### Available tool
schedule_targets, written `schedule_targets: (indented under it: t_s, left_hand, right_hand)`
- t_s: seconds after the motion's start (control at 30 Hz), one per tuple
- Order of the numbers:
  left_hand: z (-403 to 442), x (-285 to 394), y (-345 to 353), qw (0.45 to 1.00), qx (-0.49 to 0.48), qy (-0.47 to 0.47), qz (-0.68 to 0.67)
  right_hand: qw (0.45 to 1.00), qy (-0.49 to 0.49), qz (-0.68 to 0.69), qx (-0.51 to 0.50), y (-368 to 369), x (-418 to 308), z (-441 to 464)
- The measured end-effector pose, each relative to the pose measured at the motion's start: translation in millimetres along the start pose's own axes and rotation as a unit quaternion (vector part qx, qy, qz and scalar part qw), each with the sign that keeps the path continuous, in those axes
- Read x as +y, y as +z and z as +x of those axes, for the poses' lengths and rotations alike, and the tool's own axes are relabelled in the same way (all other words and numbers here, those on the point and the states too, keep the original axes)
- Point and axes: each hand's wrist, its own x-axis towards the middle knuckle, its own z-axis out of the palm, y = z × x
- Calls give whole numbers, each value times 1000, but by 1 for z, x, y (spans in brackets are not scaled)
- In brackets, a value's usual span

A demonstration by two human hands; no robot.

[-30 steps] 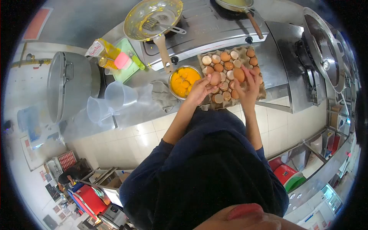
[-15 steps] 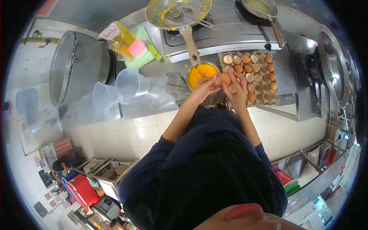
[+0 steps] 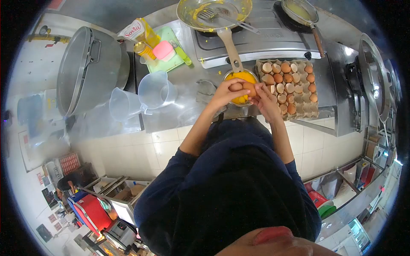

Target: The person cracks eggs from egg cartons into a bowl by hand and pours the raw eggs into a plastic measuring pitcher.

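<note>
1 egg (image 3: 235, 86) is gripped in the left hand (image 3: 227, 92), another egg (image 3: 249, 89) in the right hand (image 3: 265, 102), both over the yolk bowl (image 3: 256, 75); the egg tray (image 3: 306, 109) lies rightward, beside the right hand.

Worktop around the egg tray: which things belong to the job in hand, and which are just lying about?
In use:
- two eggs, held by left hand and right hand
- metal bowl with yolks
- egg tray

Apparently lying about:
- grey cloth
- plastic jugs
- Sovia packet
- pink-lidded container
</note>
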Motion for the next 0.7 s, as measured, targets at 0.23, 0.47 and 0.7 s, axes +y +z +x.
schedule_targets:
  t_s: [0.23, 0.47, 0.7]
  left_hand:
    - [-2, -17, -11, 996, 44, 28, 75]
    - [-3, -25, -4, 987, 121, 10, 109]
    - [4, -54, -4, 976, 141, 33, 161]
  right_hand:
    - [976, -60, -207, 38, 4, 16, 9]
    - [916, -180, -350, 71, -4, 44, 32]
    - [857, -233, -456, 64, -9, 50, 39]
